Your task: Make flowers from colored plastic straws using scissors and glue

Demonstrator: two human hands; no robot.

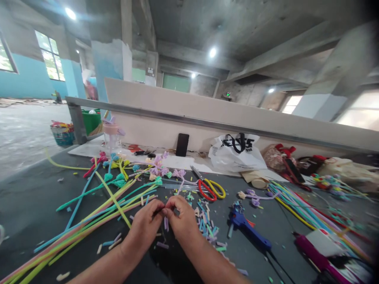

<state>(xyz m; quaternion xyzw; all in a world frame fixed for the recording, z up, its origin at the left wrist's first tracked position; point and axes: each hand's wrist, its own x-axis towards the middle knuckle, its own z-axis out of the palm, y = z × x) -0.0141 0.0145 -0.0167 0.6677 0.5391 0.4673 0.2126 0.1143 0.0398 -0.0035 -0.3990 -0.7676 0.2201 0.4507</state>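
Note:
My left hand (pixel 148 219) and my right hand (pixel 180 215) meet at the fingertips low over the dark table, both closed in a pinch. Whatever they hold is too small or hidden to make out. Just below the fingers, short lilac pipe-cleaner pieces (pixel 166 224) show. Left of my hands lie long pipe cleaners (pixel 97 219) in pink, yellow, green and blue. Cut pipe-cleaner pieces (pixel 207 225) are scattered beside my right hand. Beyond it rest scissors (pixel 211 190) with red and yellow handles. A blue glue gun (pixel 248 228) lies farther right.
Pipe-cleaner flowers (pixel 160 165) cluster at the back, near a pink-lidded bottle (pixel 111 132). A black phone (pixel 182 144) leans against the partition (pixel 154 130), with a white bag (pixel 237 154) to its right. More pipe cleaners (pixel 310 209) and a purple tool (pixel 315 252) lie at right.

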